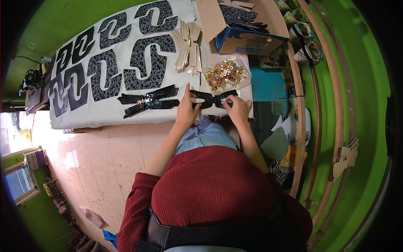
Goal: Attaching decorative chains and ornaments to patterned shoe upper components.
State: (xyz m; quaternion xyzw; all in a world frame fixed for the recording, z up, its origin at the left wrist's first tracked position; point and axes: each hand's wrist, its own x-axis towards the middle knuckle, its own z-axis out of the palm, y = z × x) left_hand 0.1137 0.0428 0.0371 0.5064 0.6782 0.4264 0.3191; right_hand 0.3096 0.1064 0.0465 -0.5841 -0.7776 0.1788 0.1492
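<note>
A black, glossy textured strap piece [205, 100] lies near the table's front edge, between my two hands. My left hand [187, 107] holds its left part, index finger stretched forward and thumb against the piece. At the other end, my right hand [238, 110] pinches the strap with thumb and fingertips; anything small between them is too hidden to make out. To the left rests a similar crossed black strap [147, 101] with shiny stones at its middle. Beyond my hands, a clear plastic bag [226, 74] holds many gold-coloured ornaments. A stack of beige crossed straps [187, 48] lies beside it.
Several black patterned cut-out pieces [149, 63] cover the left of the white-covered table [113, 110]. An open cardboard box [247, 35] with black and beige pieces stands at the back right. Wooden rails [299, 109] with sandals [308, 52] line the right wall.
</note>
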